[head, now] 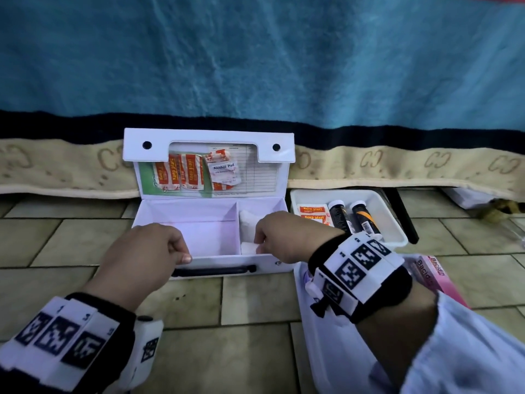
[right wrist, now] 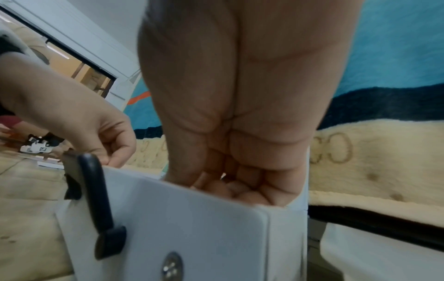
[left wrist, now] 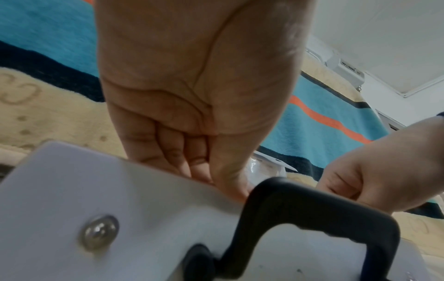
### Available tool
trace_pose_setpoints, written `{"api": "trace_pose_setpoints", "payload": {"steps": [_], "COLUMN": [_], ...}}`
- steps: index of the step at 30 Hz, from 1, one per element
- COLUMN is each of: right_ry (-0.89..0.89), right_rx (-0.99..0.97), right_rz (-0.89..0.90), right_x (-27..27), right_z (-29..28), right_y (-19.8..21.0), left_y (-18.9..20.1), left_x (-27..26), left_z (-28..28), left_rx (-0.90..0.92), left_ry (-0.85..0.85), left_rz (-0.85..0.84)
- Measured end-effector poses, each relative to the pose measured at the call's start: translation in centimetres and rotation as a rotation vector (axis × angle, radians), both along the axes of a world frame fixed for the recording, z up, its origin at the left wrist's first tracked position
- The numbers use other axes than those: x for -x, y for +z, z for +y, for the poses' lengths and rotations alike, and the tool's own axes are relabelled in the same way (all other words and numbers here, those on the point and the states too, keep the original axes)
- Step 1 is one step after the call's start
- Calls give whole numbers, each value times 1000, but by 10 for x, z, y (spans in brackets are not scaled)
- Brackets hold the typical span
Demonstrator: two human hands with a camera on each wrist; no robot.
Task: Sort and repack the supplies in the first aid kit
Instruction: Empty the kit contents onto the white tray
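**Two hands at the open white box**

The white box [head: 184, 211] sits open on the floor, lid up at 12 o'clock. The left hand [head: 147, 248] grips the front wall, thumb on the rim. The right hand [head: 279, 237] reaches into the right part and pinches a white pad [head: 248, 247]. A tray [head: 392, 220] with two dark bottles [head: 352, 220] sits at 3 o'clock
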State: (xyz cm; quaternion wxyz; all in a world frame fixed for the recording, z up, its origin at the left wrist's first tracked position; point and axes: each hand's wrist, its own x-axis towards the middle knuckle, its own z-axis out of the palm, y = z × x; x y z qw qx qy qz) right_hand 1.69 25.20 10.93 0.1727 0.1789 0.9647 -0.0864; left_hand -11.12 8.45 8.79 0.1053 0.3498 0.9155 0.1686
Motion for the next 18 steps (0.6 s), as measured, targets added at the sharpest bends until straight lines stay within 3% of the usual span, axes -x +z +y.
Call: {"api": "trace_pose_setpoints", "payload": {"steps": [3, 8, 10, 14, 18], "right_ry": [-47, -403, -494, -644, -671], "right_rx": [38, 197, 162, 264, 208], "right_rz": [41, 518, 454, 97, 83], "right_x": [-3, -57, -91, -124, -125], "right_z": [2, 0, -7, -27, -26], "right_y": [6, 54, 61, 27, -14], "left_y": [-1, -2, -2, -1, 0], "left_x": [0, 2, 2, 4, 4], "left_z": [0, -2, -1, -1, 0], "left_rx": [-3, 6, 12, 24, 39], "left_ry": [1, -14, -24, -33, -62], "left_rz": [-9, 8, 6, 8, 18]}}
